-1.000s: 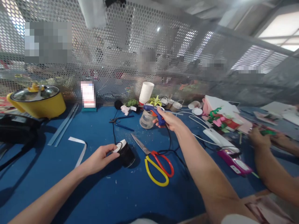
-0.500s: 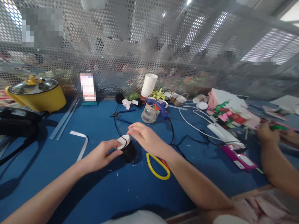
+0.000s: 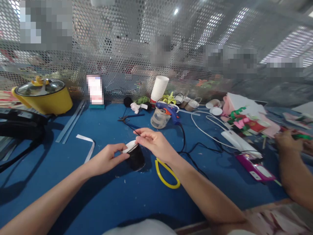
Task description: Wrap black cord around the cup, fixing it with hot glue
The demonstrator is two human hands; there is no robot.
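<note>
A small black cup (image 3: pixel 135 158) with a white bottom lies tilted on the blue table (image 3: pixel 110 195). My left hand (image 3: pixel 105 159) pinches its white end from the left. My right hand (image 3: pixel 154 143) comes over it from the right, fingers pinched on a thin black cord (image 3: pixel 133 131) at the cup's top. Yellow-handled scissors (image 3: pixel 168 176) lie partly under my right forearm. The blue glue gun (image 3: pixel 170 112) rests on a clear plastic cup (image 3: pixel 158 119) further back.
A yellow pot (image 3: pixel 45 98) stands far left beside black gear (image 3: pixel 19 127). A white strip (image 3: pixel 86 147), a stack of white cups (image 3: pixel 159 88), cables and a white power strip (image 3: pixel 238 140) lie around. Another person's hands (image 3: pixel 288 140) work at craft scraps on the right. A perforated metal wall (image 3: pixel 122 49) closes the back.
My right hand set the glue gun down on the clear cup and came back to the black cup, where it now pinches the cord. The left hand kept hold of the cup.
</note>
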